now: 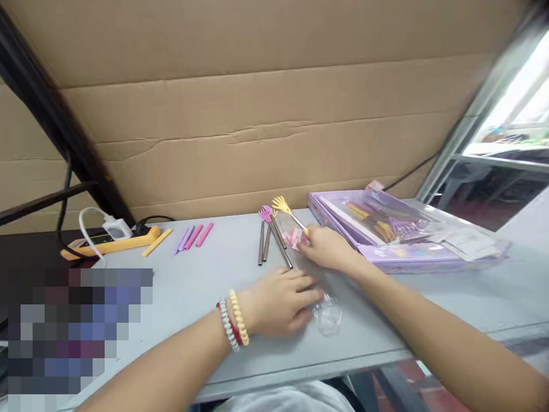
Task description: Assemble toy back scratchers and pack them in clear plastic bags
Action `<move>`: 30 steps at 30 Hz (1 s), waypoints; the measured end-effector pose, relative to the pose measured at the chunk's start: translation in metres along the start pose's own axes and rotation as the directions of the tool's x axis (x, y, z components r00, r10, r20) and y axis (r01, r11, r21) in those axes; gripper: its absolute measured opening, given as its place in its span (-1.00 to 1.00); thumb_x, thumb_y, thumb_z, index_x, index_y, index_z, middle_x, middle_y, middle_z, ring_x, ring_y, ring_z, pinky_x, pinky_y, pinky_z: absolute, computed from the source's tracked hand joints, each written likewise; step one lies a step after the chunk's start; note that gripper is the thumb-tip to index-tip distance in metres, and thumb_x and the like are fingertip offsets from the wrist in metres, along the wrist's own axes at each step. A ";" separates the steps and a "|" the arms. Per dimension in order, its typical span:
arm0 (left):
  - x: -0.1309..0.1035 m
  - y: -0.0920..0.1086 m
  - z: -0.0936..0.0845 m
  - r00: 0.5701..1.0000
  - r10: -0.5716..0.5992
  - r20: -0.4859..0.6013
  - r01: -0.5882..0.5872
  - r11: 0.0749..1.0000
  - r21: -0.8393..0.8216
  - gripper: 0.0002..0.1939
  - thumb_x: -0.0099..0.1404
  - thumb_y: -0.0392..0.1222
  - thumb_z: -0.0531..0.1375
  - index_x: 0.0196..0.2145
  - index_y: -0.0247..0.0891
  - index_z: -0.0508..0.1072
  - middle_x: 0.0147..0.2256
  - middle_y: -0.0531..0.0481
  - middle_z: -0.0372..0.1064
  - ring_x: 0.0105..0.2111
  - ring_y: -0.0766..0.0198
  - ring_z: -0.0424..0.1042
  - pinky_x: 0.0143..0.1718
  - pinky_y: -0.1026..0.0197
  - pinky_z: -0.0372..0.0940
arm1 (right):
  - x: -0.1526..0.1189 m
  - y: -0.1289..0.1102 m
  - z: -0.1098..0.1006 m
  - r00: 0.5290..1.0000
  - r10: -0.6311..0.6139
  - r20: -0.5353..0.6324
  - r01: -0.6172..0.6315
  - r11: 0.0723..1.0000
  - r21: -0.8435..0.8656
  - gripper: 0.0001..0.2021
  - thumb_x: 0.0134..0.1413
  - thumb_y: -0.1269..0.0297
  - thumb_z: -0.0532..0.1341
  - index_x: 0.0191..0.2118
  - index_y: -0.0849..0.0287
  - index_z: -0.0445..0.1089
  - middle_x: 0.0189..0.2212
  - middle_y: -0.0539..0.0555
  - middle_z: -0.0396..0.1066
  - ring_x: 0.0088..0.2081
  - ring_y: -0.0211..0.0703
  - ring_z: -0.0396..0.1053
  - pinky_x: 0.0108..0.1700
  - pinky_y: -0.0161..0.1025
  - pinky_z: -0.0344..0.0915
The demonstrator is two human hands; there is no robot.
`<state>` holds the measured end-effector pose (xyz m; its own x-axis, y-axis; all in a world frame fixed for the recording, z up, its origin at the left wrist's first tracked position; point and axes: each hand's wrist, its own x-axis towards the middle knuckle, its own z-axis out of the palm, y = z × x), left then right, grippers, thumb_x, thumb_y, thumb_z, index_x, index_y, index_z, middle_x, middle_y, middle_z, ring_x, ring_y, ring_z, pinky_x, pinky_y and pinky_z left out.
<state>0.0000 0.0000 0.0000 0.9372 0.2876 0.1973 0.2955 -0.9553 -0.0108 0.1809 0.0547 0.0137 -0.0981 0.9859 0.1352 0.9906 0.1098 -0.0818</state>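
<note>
My right hand is closed round the handle end of a back scratcher with a yellow hand-shaped head and a metal rod. By its fingers lies a pink printed card. My left hand, slightly blurred, has its fingers curled at a clear plastic bag on the table. Just beyond the left hand lie several more back scratchers with brown metal rods; a purple head and a yellow head show among them. Part of the bag is hidden under the left fingers.
An open purple box with packed back scratchers stands at the right. Purple, pink and yellow sleeves lie at the left, beside a yellow power strip. A cardboard wall closes off the back of the grey table.
</note>
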 end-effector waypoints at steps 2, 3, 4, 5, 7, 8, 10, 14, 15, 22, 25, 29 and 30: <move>0.000 -0.001 0.001 1.000 -0.007 -0.013 0.007 1.000 -0.008 -0.66 0.31 -0.17 0.05 0.02 -0.25 0.35 -0.05 -0.09 0.38 -0.07 0.15 0.34 -0.01 0.11 0.21 | 0.000 -0.008 0.003 0.997 -0.049 -0.052 0.048 0.999 -0.013 -0.70 0.09 0.18 0.06 -0.16 0.31 0.29 -0.23 0.30 0.42 -0.16 0.11 0.38 -0.28 -0.19 0.18; 0.000 -0.002 0.002 1.000 -0.012 -0.017 0.012 1.000 -0.009 -0.67 0.31 -0.17 0.05 0.01 -0.24 0.36 -0.08 -0.08 0.40 -0.09 0.16 0.35 -0.02 0.12 0.21 | 0.000 -0.011 0.005 0.996 -0.062 -0.069 0.061 0.998 -0.018 -0.69 0.08 0.18 0.07 -0.15 0.32 0.29 -0.20 0.32 0.41 -0.11 0.11 0.37 -0.24 -0.19 0.19; 0.000 -0.003 0.002 1.000 -0.017 -0.019 0.017 1.000 -0.007 -0.68 0.31 -0.17 0.05 0.00 -0.23 0.37 -0.11 -0.07 0.41 -0.11 0.17 0.35 -0.04 0.12 0.22 | 0.001 -0.014 0.006 0.995 -0.068 -0.079 0.066 0.998 -0.023 -0.68 0.08 0.18 0.08 -0.14 0.33 0.29 -0.18 0.33 0.40 -0.08 0.12 0.35 -0.21 -0.18 0.19; -0.001 -0.003 0.002 0.999 -0.027 -0.021 0.027 1.000 -0.002 -0.70 0.31 -0.18 0.06 -0.02 -0.22 0.38 -0.14 -0.06 0.42 -0.13 0.18 0.36 -0.06 0.13 0.22 | 0.001 -0.015 0.008 0.994 -0.065 -0.085 0.063 0.998 -0.027 -0.66 0.07 0.17 0.08 -0.13 0.34 0.29 -0.16 0.35 0.40 -0.05 0.14 0.33 -0.18 -0.17 0.20; -0.001 -0.005 0.002 0.999 -0.039 -0.018 0.040 0.999 0.015 -0.72 0.32 -0.19 0.06 -0.04 -0.21 0.40 -0.19 -0.04 0.44 -0.17 0.19 0.38 -0.12 0.14 0.23 | 0.003 -0.017 0.010 0.997 -0.041 -0.072 0.039 0.999 -0.028 -0.64 0.09 0.15 0.07 -0.11 0.35 0.29 -0.16 0.37 0.40 -0.03 0.17 0.32 -0.15 -0.14 0.21; -0.001 -0.006 0.002 0.999 -0.038 -0.016 0.039 0.999 0.020 -0.73 0.33 -0.19 0.05 -0.06 -0.21 0.41 -0.22 -0.04 0.45 -0.19 0.20 0.38 -0.14 0.15 0.24 | 0.003 -0.017 0.010 0.998 -0.024 -0.058 0.023 0.999 -0.027 -0.64 0.10 0.16 0.06 -0.11 0.36 0.29 -0.16 0.38 0.40 -0.04 0.18 0.33 -0.15 -0.12 0.22; -0.002 -0.009 0.001 0.999 -0.023 -0.024 0.024 1.000 0.017 -0.73 0.34 -0.19 0.02 -0.07 -0.20 0.42 -0.24 -0.04 0.45 -0.21 0.22 0.39 -0.17 0.16 0.23 | 0.005 -0.016 0.010 0.999 0.009 -0.035 -0.010 0.999 -0.031 -0.65 0.12 0.19 0.03 -0.10 0.37 0.29 -0.18 0.39 0.41 -0.06 0.18 0.36 -0.17 -0.11 0.24; -0.006 -0.016 -0.002 0.994 -0.047 -0.102 0.050 0.999 0.023 -0.71 0.31 -0.29 0.00 -0.08 -0.23 0.41 -0.19 -0.05 0.45 -0.21 0.23 0.39 -0.21 0.15 0.24 | 0.006 -0.014 0.008 0.998 0.065 -0.012 -0.065 0.997 -0.038 -0.68 0.11 0.25 0.01 -0.11 0.37 0.30 -0.19 0.39 0.42 -0.09 0.19 0.39 -0.20 -0.09 0.26; -0.007 -0.017 -0.003 0.989 -0.067 -0.133 0.071 0.997 0.023 -0.70 0.28 -0.32 0.01 -0.09 -0.22 0.42 -0.16 -0.05 0.45 -0.22 0.22 0.39 -0.22 0.15 0.24 | 0.007 -0.014 0.007 0.997 0.077 -0.006 -0.077 0.996 -0.036 -0.69 0.10 0.27 0.01 -0.11 0.36 0.30 -0.19 0.38 0.43 -0.10 0.20 0.40 -0.20 -0.09 0.26; -0.012 -0.023 -0.017 0.880 -0.309 -0.361 0.190 0.925 -0.328 -0.63 0.25 -0.37 -0.04 -0.10 -0.23 0.46 -0.08 -0.09 0.42 -0.15 0.25 0.41 -0.13 0.19 0.31 | 0.011 -0.010 0.009 0.992 0.115 0.044 -0.116 0.993 0.004 -0.68 0.08 0.26 0.02 -0.11 0.33 0.30 -0.21 0.36 0.45 -0.16 0.22 0.43 -0.25 -0.06 0.27; -0.015 -0.029 -0.023 0.782 -0.453 -0.429 0.203 0.835 -0.511 -0.67 0.28 -0.33 -0.04 -0.16 -0.23 0.49 -0.19 -0.06 0.48 -0.23 0.28 0.44 -0.17 0.20 0.33 | 0.013 -0.008 0.007 0.989 0.132 0.067 -0.134 0.991 0.024 -0.69 0.08 0.24 0.02 -0.12 0.31 0.30 -0.20 0.36 0.44 -0.14 0.21 0.42 -0.24 -0.07 0.27; -0.022 -0.038 -0.033 0.614 -0.596 -0.518 0.184 0.746 -0.640 -0.72 0.26 -0.29 0.02 -0.25 -0.23 0.53 -0.30 -0.03 0.51 -0.29 0.26 0.45 -0.22 0.18 0.34 | 0.013 -0.007 0.005 0.985 0.141 0.099 -0.146 0.989 0.040 -0.69 0.08 0.21 0.04 -0.12 0.30 0.29 -0.20 0.37 0.44 -0.13 0.19 0.41 -0.24 -0.10 0.24; -0.024 -0.041 -0.036 0.553 -0.633 -0.542 0.161 0.720 -0.675 -0.74 0.25 -0.28 0.03 -0.27 -0.24 0.53 -0.31 -0.04 0.51 -0.29 0.25 0.46 -0.22 0.18 0.34 | 0.012 -0.007 0.004 0.984 0.142 0.104 -0.147 0.988 0.046 -0.69 0.08 0.21 0.04 -0.12 0.30 0.29 -0.20 0.37 0.43 -0.14 0.19 0.41 -0.25 -0.11 0.24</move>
<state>-0.0409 0.0295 0.0315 0.2303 0.7266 0.6473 0.2387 -0.6871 0.6862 0.1722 0.0665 0.0118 0.0339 0.9992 0.0193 0.9888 -0.0308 -0.1463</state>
